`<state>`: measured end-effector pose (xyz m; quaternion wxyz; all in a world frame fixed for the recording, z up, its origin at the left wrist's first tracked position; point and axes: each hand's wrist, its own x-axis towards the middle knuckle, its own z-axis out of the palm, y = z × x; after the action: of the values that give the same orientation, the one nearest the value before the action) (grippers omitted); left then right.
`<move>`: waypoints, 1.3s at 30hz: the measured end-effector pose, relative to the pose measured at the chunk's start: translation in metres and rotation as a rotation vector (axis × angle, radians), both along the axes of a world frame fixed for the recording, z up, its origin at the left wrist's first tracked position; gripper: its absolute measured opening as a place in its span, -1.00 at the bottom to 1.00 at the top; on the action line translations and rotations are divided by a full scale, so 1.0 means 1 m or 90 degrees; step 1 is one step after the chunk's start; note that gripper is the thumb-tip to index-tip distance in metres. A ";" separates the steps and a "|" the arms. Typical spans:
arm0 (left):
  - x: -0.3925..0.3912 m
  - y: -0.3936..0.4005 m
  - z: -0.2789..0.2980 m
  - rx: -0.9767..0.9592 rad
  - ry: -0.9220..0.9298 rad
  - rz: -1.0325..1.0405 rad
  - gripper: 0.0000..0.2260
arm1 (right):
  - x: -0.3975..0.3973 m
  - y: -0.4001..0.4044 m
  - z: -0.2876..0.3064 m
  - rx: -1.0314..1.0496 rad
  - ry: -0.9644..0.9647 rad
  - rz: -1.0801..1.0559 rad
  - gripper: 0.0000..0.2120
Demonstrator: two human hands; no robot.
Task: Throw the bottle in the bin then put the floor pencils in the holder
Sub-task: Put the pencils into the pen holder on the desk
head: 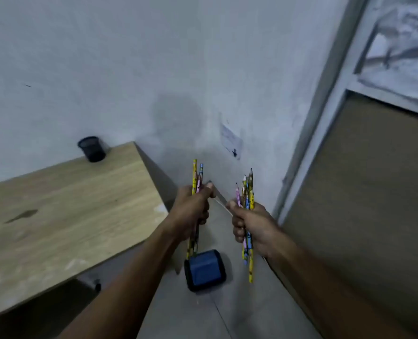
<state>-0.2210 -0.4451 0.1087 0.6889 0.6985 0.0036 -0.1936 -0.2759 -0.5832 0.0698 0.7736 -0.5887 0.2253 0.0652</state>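
In the head view, the person holds both arms out in front, each fist closed around a bunch of pencils held roughly upright. The left hand (192, 208) grips a small bunch (197, 177), yellow, blue and pink, whose tops rise above the fist and whose lower ends hang below it, toward the bin. The right hand (251, 225) clasps a larger bunch (247, 189) of yellow, blue, pink and grey pencils; their tips fan out a little above the knuckles and the longest yellow one reaches well below the wrist. The two hands are near each other but apart, over the floor (242, 311) beside the desk. A dark bin (205, 269) with a blue inside stands on the floor just under the left hand, close to the desk's corner. The bottle cannot be made out; the bin's contents are too blurred to tell. The wooden desk (63, 211) fills the left side, and the black mesh holder (92, 148) stands at its far edge against the wall (129, 57), well apart from both hands. A paper note (231, 139) is stuck low on the wall, and a door (364, 179) stands at the right.
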 end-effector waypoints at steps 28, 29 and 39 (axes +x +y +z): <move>0.295 0.342 0.023 -0.090 -0.069 0.447 -0.63 | 0.353 0.328 0.057 0.046 -0.098 0.065 -0.54; 0.308 0.347 0.021 -0.098 -0.083 0.458 -0.63 | 0.368 0.334 0.056 0.046 -0.106 0.062 -0.54; 0.467 0.375 -0.021 -0.073 -0.110 0.596 -0.58 | 0.530 0.387 0.013 -0.038 -0.132 -0.009 -0.53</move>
<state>0.2456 -0.0701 0.0873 0.7374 0.5959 0.2499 0.1968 0.2538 -0.1967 0.0823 0.7754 -0.6133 0.1503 -0.0083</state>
